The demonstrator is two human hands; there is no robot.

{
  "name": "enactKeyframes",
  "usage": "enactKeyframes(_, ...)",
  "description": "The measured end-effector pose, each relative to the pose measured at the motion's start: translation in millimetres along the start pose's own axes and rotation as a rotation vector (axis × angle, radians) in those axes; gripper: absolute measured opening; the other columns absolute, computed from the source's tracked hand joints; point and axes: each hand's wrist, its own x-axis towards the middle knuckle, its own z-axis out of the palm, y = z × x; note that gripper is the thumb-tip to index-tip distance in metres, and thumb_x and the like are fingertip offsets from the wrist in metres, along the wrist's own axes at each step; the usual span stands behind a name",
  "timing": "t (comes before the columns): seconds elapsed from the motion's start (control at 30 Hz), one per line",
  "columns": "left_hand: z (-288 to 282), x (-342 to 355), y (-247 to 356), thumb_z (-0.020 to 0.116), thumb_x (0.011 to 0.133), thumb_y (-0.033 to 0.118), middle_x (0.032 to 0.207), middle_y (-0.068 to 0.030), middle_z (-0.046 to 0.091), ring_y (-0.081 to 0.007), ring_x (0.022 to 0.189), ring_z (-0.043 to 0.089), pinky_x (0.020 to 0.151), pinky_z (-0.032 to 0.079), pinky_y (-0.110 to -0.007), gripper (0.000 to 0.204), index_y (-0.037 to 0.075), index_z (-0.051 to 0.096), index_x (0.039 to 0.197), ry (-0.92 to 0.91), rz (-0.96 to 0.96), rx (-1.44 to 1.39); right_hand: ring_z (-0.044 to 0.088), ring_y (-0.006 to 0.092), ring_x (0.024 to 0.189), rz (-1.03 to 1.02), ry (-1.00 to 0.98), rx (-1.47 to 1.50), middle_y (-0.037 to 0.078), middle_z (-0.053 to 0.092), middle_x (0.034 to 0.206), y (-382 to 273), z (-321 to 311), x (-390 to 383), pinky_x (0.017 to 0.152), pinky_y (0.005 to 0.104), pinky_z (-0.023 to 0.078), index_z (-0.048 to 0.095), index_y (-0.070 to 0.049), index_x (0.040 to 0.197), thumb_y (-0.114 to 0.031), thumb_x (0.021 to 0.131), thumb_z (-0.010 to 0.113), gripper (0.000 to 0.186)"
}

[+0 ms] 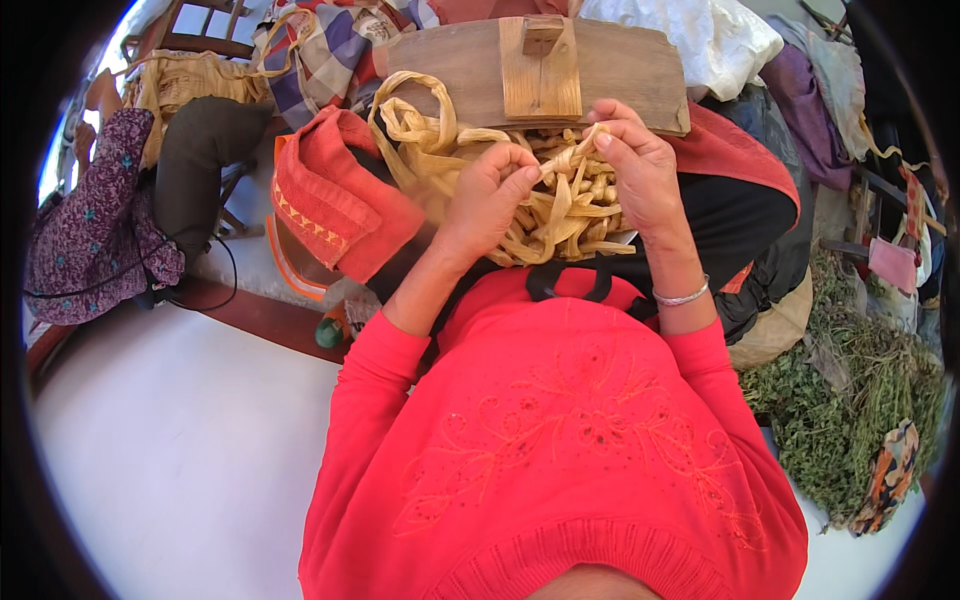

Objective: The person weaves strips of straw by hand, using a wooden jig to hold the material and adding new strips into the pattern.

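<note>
My left hand [490, 192] is closed, thumb against fingers, pinching one end of a tan, folded plant-fibre strip [567, 160]. The other end is between the thumb and fingertips of my right hand [638, 160], which wears a silver bangle at the wrist. Taut and partly wrapped, the strip spans the short gap between both hands. Beneath them a tangled heap of tan strips [560, 220] lies in my lap, some of it knotted or braided. Long loops [420, 92] of the same material spread to the left. Just beyond my hands stands a wooden board [635, 75] with a block fixed across it.
A folded red towel [345, 195] lies over my left leg. To the left sits another person, with a patterned sleeve [95, 215] and dark trouser leg [205, 150]. Dried green plants [840, 400] are heaped at right. A white sack [690, 40] stands behind the board.
</note>
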Motion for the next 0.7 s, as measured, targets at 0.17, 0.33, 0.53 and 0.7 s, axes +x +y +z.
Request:
enactKeyframes(0.17,-0.9,10.8,31.7,0.061,0.084,0.003,0.072,-0.0092,0.055,-0.0217,0.063,0.058,0.055,0.044,-0.031,0.006,0.005,0.060,0.090,0.090,0.642,0.791,0.051,0.0107,0.105,-0.108,0.080,-0.389,0.007,0.056,0.123,-34.8,-24.3,15.0,0.094,0.0261,0.040,0.063,0.000,0.110,-0.022,0.090,0.063,0.030)
enactKeyframes(0.33,10.7,27.4,55.6,0.062,0.075,-0.001,0.074,-0.0089,0.057,-0.0270,0.064,0.059,0.054,0.046,-0.035,0.015,0.005,0.060,0.089,-0.067,0.899,1.004,0.055,0.0091,0.091,-0.195,-0.220,-0.726,0.007,0.061,0.103,-67.4,-14.0,23.4,0.081,0.0235,0.045,0.063,0.001,0.107,-0.019,0.088,0.064,0.028)
enactKeyframes(0.53,16.7,32.7,68.5,0.061,0.080,0.001,0.075,-0.0104,0.058,-0.0266,0.066,0.059,0.055,0.046,-0.033,0.008,0.003,0.060,0.088,-0.138,0.786,0.854,0.053,0.0088,0.068,0.071,-0.461,-0.683,0.003,0.059,0.074,-81.9,-4.9,18.8,0.063,0.0250,0.045,0.063,-0.001,0.096,-0.004,0.084,0.061,0.012)
enactKeyframes(0.7,10.6,30.0,70.4,0.058,0.087,0.005,0.074,-0.0037,0.057,-0.0105,0.067,0.055,0.059,0.044,-0.025,0.005,0.000,0.059,0.089,-0.175,0.406,0.598,0.059,0.0238,0.093,-0.383,-0.513,-1.230,0.010,0.063,0.090,-94.6,4.9,21.0,0.076,0.0324,0.046,0.059,0.000,0.102,-0.001,0.079,0.062,0.023)
